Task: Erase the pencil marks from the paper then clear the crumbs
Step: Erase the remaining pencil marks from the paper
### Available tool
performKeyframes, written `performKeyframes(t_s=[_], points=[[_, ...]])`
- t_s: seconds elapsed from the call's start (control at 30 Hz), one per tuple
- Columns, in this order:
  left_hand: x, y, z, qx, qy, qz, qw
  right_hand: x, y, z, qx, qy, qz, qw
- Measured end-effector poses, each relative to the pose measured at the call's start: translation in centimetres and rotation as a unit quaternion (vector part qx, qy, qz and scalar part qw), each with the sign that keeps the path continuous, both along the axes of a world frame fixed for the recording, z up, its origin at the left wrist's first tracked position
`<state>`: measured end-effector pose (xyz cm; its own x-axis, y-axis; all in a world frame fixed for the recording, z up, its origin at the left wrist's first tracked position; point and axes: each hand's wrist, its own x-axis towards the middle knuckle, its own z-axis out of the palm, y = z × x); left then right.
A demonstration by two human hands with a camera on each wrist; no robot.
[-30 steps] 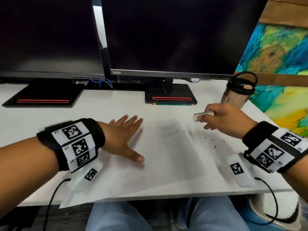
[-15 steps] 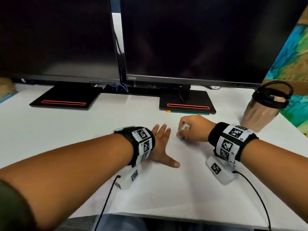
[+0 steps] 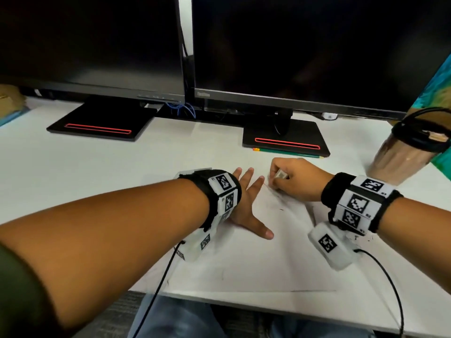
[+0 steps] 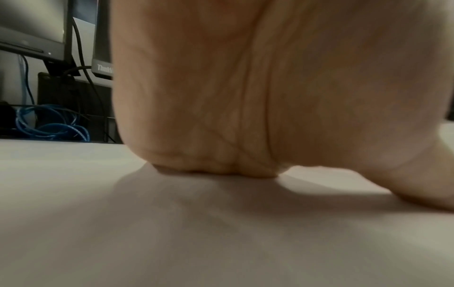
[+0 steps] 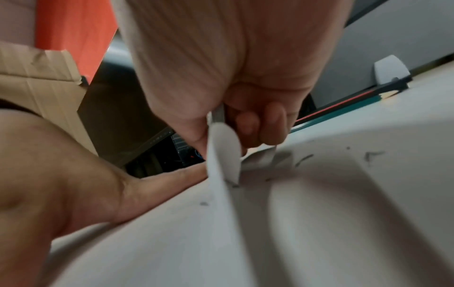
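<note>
Closest to me is the front edge of the white desk [image 3: 366, 311], with my jeans showing under it, and the sheet of paper [image 3: 256, 264] lying flat on top, its near edge close to the desk edge. My left hand [image 3: 246, 203] is pressed flat on the paper with the fingers straight and spread, thumb sticking out toward me, so that one's just holding the sheet down and not gripping anything; the left wrist view shows only the heel of my palm [image 4: 221, 161] planted on the white surface. A little further out and to the right, my right hand [image 3: 295, 179] has its fingers curled tight round the white eraser [image 5: 224, 149], and the eraser's tip is down on the paper right by my left fingertips. In the right wrist view the paper is buckled up into a ridge beside the eraser, and there are dark crumbs [image 5: 304, 158] scattered on the sheet around it, plus a few more near my right wrist [image 3: 366, 237]. Past my hands there's a green pencil [image 3: 292, 153] lying along the front of the right monitor stand [image 3: 285, 139]. Off to the right is a tumbler [image 3: 405, 154] with a black lid, and at the back sit two dark monitors [image 3: 292, 50] with blue cables [image 3: 180, 109] between them.
</note>
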<state>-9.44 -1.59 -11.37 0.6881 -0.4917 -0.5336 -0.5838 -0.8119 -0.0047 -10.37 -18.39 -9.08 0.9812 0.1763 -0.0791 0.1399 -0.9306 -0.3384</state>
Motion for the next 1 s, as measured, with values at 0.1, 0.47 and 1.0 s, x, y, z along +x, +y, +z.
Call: performKeyframes(t_s=[0.1,0.47,1.0], points=[[0.1,0.0,0.0,0.002,-0.002,-0.003,1.0,0.1,-0.9,0.5,0.043,-0.058,-0.056,0.996],[0.0,-0.9,0.7,-0.006,0.0,-0.044,0.999,0.0,0.1,1.7,-0.091,0.057,0.04,0.993],[-0.4,-1.0,0.8,0.007,-0.005,-0.041,0.999,-0.9,0.3,0.9,-0.014,0.058,0.017,0.998]])
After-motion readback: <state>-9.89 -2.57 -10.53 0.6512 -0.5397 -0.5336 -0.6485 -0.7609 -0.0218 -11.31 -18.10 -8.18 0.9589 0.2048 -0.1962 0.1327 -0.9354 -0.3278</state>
